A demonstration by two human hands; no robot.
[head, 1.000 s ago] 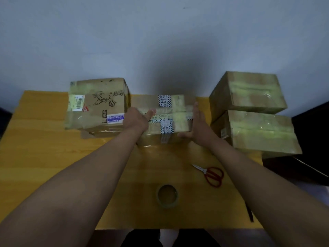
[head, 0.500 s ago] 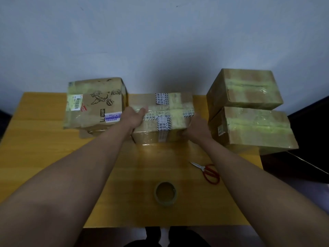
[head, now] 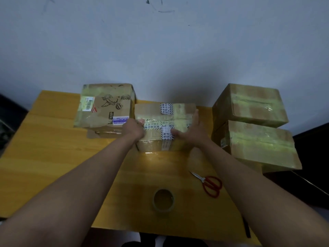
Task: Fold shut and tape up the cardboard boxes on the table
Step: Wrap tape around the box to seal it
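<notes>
R hand slid onto box top; was beside.

table: yellow wood, smooth, slight sheen | middle box: brown cardboard under glossy clear tape | scissors: metal blades, red plastic handles | tape roll: glossy

Dim indoor light, cool grey-blue cast on wall. Soft dark shadow on wall behind middle box. Brightest patch on surface just in front of that box, small white glare spot at its foot. Tape on stacked boxes at right shows pale greenish sheen, small glints. Corners fall to near black at left and right edges. Wide-angle bend: surface edges curve, forearms balloon toward bottom corners. Overall soft, slightly smeared; printed labels unreadable, tape roll and scissors fuzzy-edged.
</notes>
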